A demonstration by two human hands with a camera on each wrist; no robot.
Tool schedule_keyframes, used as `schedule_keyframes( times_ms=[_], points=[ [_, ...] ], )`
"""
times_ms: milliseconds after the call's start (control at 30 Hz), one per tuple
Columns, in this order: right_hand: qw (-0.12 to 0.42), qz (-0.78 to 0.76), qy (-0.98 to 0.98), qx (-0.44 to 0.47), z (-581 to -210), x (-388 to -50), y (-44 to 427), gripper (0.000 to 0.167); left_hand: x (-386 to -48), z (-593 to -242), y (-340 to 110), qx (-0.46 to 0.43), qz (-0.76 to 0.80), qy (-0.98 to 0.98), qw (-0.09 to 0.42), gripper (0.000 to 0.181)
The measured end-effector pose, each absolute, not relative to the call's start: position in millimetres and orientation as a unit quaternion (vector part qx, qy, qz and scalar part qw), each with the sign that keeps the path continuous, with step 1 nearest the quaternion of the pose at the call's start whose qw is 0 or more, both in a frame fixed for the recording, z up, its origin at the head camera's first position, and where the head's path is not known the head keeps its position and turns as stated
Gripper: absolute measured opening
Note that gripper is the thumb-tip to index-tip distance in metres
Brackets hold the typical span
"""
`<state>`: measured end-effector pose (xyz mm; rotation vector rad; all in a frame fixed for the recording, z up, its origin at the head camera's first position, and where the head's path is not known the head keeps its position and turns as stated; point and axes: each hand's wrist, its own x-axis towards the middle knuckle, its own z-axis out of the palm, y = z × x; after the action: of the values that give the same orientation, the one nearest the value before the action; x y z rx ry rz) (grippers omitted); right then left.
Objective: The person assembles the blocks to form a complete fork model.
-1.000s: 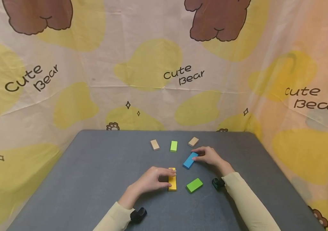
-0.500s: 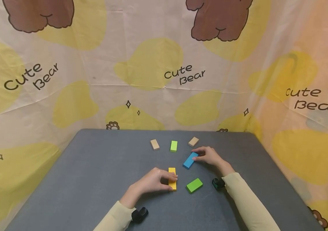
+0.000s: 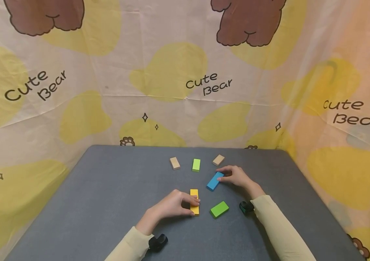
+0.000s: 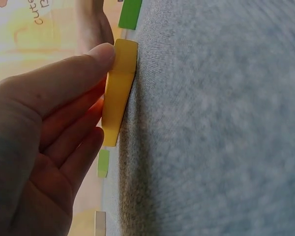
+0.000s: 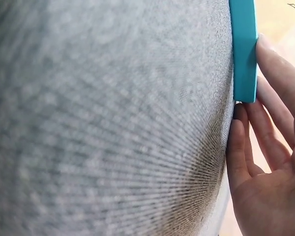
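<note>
In the head view a yellow block (image 3: 194, 192) lies lengthwise, pinched by the left hand (image 3: 168, 206), whose thumb is near its close end and fingers lie over its top. The left wrist view shows the left hand (image 4: 49, 108) with its thumb tip on the yellow block's (image 4: 118, 96) edge. Farther back, the right hand (image 3: 238, 177) grips the right end of a slanted blue block (image 3: 213, 183) between thumb and fingers. In the right wrist view, one digit of the right hand (image 5: 278, 167) touches the blue block's (image 5: 245, 54) outer face.
A darker green block (image 3: 219, 210) lies right of the yellow one. Toward the back of the grey table (image 3: 123, 181) are a light green block (image 3: 196, 165) and two beige blocks (image 3: 174, 163), (image 3: 218, 160). Patterned cloth (image 3: 172, 72) surrounds the table's back and sides.
Since the earliest frame the left hand has shifted slightly right, its thumb now over the yellow block's near end. The right hand and the blocks have not visibly moved on the table.
</note>
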<state>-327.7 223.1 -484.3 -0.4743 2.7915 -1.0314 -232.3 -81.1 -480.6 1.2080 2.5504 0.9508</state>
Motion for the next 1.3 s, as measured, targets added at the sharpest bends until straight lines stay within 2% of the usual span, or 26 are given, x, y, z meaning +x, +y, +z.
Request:
schedule_keyframes(
  times_ms=[1300],
  points=[
    [0.090,-0.345,0.912,-0.204,-481.0,-332.1,231.5,0.046,-230.2,-480.2,-84.0,0.383,0.347,0.849,0.109,0.034]
  ],
)
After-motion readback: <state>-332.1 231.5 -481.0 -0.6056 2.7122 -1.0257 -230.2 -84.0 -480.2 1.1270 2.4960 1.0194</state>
